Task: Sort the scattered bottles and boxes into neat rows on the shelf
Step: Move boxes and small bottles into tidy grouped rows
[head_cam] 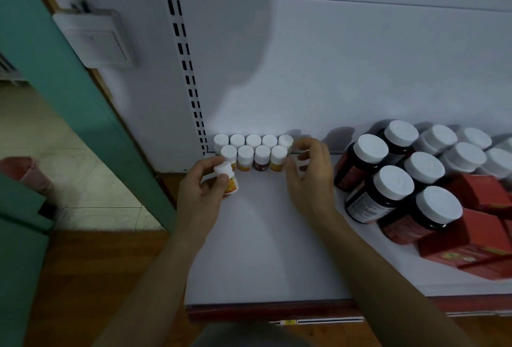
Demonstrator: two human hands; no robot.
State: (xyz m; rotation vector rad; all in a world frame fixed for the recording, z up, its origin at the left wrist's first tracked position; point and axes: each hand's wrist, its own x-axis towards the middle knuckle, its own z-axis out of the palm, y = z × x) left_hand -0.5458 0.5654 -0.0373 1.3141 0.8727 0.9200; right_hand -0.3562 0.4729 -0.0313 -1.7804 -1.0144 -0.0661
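Several small white-capped bottles [261, 152] stand in two tight rows at the back left of the white shelf [263, 235]. My left hand [201, 188] grips another small bottle [228, 177] with a yellow-orange label, tilted, just in front of the left end of the rows. My right hand [311, 175] curls round a small bottle [302, 162] at the right end of the front row; most of that bottle is hidden by my fingers.
Large dark bottles with white caps [393, 183] crowd the right side of the shelf. Red boxes [476, 224] lie in front of and beside them. A slotted upright [185, 64] and a green door frame [69, 91] border the left.
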